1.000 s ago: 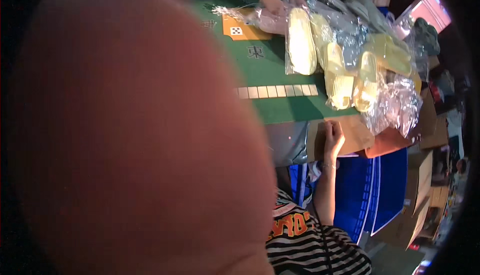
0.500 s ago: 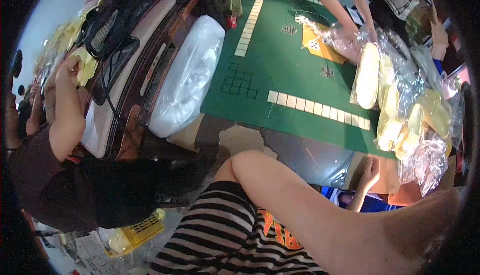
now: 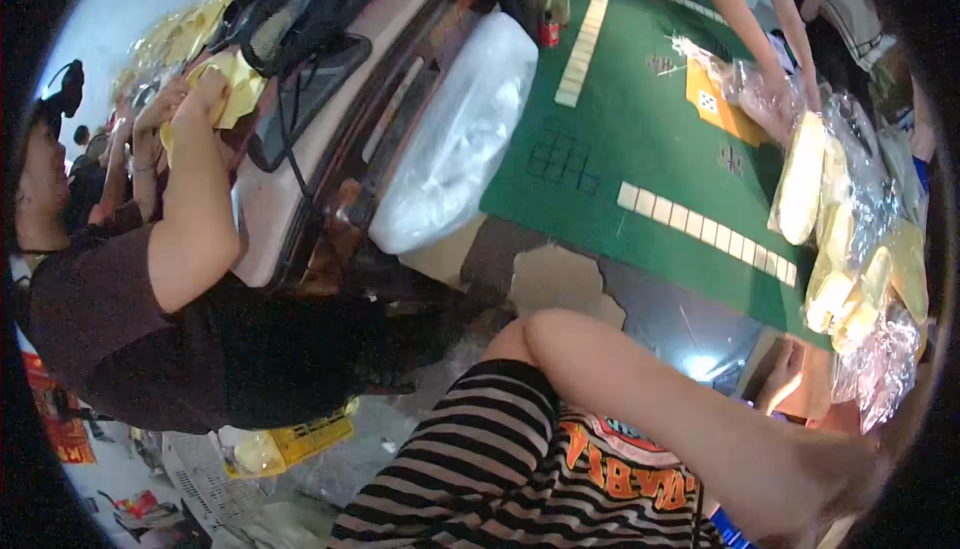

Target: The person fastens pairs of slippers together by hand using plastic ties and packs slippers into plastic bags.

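Note:
My left arm, in a striped sleeve (image 3: 455, 449), is bent. Its bare forearm (image 3: 640, 379) crosses in front of my striped shirt toward the right. My left hand (image 3: 845, 484) sits dark at the right rim, its fingers hidden. Beyond that forearm, what appears to be my right hand (image 3: 785, 374) is by the near right edge of the green game mat (image 3: 560, 194), smeared and partly covered. Whether it holds anything does not show. Closest to it lie crumpled clear plastic bags (image 3: 880, 374) and oblong pale-yellow pieces (image 3: 800, 179) in clear wrap.
A long clear plastic bag (image 3: 460, 139) lies along the mat's left side. Rows of cream tiles (image 3: 710, 234) mark the mat. Across it, another person's arms (image 3: 745, 14) reach into the plastic. At left, a co-worker's arm (image 3: 195, 209) handles yellow sheets. A yellow basket (image 3: 310, 439) stands low left.
My view has swung left, so the mat and bags sit farther right. The co-worker at left shows more fully. My left forearm stays bent across; the hand beyond it is more covered.

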Motion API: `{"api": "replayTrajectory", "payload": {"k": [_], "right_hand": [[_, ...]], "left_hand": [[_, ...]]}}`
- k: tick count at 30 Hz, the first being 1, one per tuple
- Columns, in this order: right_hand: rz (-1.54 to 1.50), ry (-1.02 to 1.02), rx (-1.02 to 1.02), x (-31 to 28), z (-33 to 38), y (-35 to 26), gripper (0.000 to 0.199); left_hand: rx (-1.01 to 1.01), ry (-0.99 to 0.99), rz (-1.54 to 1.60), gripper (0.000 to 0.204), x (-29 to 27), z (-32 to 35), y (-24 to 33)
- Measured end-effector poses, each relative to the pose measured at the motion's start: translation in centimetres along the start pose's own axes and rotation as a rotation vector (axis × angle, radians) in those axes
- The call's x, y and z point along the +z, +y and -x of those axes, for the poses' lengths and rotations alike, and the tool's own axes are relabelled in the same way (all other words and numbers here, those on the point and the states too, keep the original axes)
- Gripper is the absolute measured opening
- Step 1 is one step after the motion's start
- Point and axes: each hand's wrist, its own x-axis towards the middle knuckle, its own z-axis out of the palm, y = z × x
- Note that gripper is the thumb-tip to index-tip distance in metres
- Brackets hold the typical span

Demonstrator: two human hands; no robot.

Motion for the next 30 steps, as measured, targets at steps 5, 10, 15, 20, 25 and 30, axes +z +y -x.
{"api": "replayTrajectory", "payload": {"k": [5,10,15,20,25,30], "right_hand": [[-0.134,-0.017,0.174,2.5,0.5,-1.7,0.022],[0.036,0.015,-0.032,0.6,0.7,1.1,0.023],[0.062,-0.022,0.021,1.1,0.7,2.8,0.027],[-0.224,-0.342,0.097,3.4,-2.9,3.3,0.020],[-0.224,-0.458,-0.236,12.3,-4.3,-11.8,0.009],[-0.211,-0.432,-0.529,20.4,-5.2,-19.5,0.008]], "left_hand": [[-0.288,0.094,-0.609,0.050,-4.5,8.1,-2.2],[-0.924,0.734,-1.624,0.058,-17.6,22.3,-7.5],[-1.341,0.582,-1.933,0.047,-18.3,33.3,-10.2],[-1.231,0.689,-1.856,0.045,-18.4,33.1,-9.6],[-1.212,0.692,-1.877,0.046,-18.7,33.3,-9.9],[-1.202,0.720,-1.830,0.044,-18.7,32.7,-10.2]]}}
